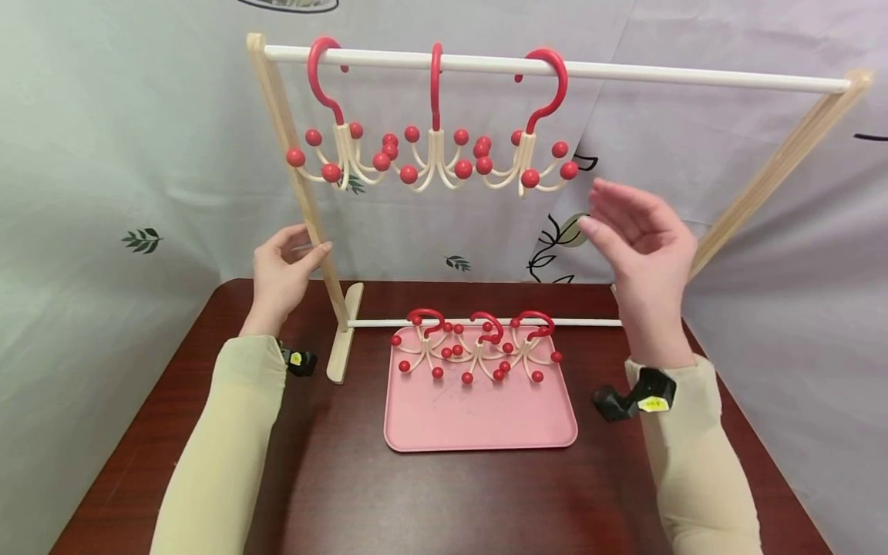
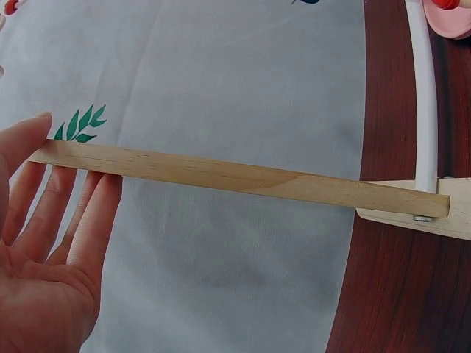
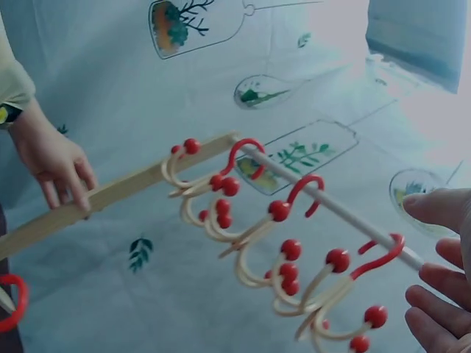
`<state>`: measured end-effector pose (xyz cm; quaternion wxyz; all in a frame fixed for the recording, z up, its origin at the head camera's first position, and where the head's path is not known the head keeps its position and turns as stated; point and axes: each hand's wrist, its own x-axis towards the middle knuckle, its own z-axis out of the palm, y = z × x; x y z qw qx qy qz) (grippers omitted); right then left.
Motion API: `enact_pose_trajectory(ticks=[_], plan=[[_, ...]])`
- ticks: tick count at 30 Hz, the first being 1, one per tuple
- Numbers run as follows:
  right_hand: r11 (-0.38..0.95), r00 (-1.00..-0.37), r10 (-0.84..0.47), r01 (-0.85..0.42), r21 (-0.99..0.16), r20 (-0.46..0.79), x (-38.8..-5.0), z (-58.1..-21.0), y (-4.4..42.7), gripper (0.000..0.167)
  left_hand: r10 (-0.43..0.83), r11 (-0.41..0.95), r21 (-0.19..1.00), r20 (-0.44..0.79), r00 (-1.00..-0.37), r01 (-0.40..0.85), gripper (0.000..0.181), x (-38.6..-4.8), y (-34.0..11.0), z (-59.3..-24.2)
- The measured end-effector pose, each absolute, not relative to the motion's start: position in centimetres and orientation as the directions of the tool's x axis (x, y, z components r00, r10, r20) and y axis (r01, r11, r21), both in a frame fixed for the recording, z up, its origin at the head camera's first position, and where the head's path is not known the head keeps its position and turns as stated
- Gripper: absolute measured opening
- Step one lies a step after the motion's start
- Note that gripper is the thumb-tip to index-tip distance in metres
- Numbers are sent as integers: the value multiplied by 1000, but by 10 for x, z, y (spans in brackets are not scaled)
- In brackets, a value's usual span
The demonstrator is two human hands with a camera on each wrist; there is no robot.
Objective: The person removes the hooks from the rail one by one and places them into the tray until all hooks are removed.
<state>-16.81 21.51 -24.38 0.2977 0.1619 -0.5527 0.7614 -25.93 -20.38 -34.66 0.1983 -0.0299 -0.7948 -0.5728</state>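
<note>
Left hand (image 1: 280, 274) pinching wooden post (image 1: 303, 193); right hand (image 1: 655, 258) raised, thumb and fingers parted, near red-hooked hanger (image 1: 527, 156)

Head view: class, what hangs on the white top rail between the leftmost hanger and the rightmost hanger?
One middle hanger, its red hook over the white top rail, as the head view shows.

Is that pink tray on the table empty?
No, three red-hooked hangers lie toward the far side of the pink tray.
</note>
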Motion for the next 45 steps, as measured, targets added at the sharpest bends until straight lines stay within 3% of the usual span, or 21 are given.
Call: enact_pose_trajectory(ticks=[4, 11, 20, 26, 45], plan=[[-202, -754, 282, -651, -732, 593, -180, -219, 212, 42, -177, 345, 899, 343, -922, 268, 46, -259, -204, -348], [-178, -787, 236, -612, -771, 570, -202, -196, 205, 39, -173, 359, 891, 355, -919, 277, 46, -259, -205, -349], [-153, -825, 285, -541, -827, 487, -232, -176, 197, 36, -172, 367, 889, 354, -919, 274, 47, -260, -205, -348], [-68, -848, 270, -489, -870, 456, -246, -173, 191, 36, -172, 364, 887, 362, -916, 282, 46, -259, -206, -348], [-77, -853, 285, -475, -876, 438, -253, -170, 182, 25, -165, 347, 890, 369, -915, 296, 44, -260, -205, -349]])
